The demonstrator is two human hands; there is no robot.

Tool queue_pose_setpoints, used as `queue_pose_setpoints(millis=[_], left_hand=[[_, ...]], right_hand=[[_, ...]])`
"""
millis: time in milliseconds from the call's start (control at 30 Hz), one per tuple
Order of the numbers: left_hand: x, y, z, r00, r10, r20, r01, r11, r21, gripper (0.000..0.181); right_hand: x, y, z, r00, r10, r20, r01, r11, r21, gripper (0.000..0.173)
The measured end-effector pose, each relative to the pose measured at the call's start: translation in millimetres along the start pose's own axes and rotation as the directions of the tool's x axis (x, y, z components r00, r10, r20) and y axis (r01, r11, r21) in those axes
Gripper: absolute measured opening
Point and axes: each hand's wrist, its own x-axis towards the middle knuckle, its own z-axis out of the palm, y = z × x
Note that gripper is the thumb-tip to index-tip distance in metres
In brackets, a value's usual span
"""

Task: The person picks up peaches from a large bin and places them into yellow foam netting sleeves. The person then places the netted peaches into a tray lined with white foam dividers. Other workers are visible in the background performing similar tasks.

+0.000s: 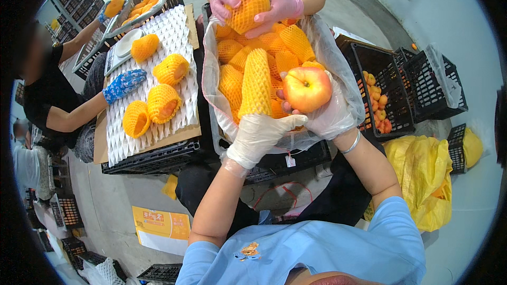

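Observation:
My left hand [259, 136], in a white glove, grips the lower end of an upright yellow foam fruit net [255, 81]. Beside it on the right, my right hand [330, 114], in a thin clear glove, holds a bare red and yellow peach [307, 89] with its stem hollow facing up. Both hands are over a plastic-lined crate [358, 105] full of foam-netted fruit [229, 83]. Across the crate, another person's pink-gloved hands [279, 6] hold a netted fruit [249, 10].
At left, a person's blue-gloved hand [126, 85] rests on a white padded sheet [130, 146] near several netted fruits [164, 103] and a scale [126, 43]. Right of me stand a black crate [404, 105] holding bare fruit [376, 101] and a yellow sack [420, 178].

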Motion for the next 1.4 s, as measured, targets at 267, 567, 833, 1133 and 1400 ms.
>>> queue_pose_setpoints(millis=[267, 567, 833, 1133, 1400], left_hand=[[2.8, -6.4, -12.6, 0.992, -0.022, 0.127, 0.027, 0.999, -0.039, 0.069], [6.7, -20.0, -6.3, 0.938, 0.308, 0.159, -0.339, 0.909, 0.242, 0.091], [7.9, -17.9, 3.3, 0.944, 0.328, 0.041, -0.33, 0.927, 0.178, 0.089], [-2.4, -16.9, -2.3, 0.999, 0.035, -0.029, -0.045, 0.835, -0.548, 0.076], [-7.2, -14.3, -8.9, 0.955, -0.006, 0.295, 0.276, 0.37, -0.887, 0.082]], right_hand=[[-2.5, 5.9, 23.4, 0.988, -0.047, -0.147, 0.026, 0.99, -0.139, 0.073], [-8.2, 5.1, 23.5, 0.997, -0.006, -0.074, -0.008, 0.983, -0.183, 0.068], [-1.7, 28.6, 20.3, 0.951, -0.284, -0.123, 0.183, 0.837, -0.516, 0.074], [-2.0, 39.3, 16.4, 0.857, -0.501, -0.125, 0.296, 0.676, -0.675, 0.062], [-11.4, 11.8, 6.4, 0.986, -0.063, 0.155, 0.167, 0.439, -0.883, 0.059]])
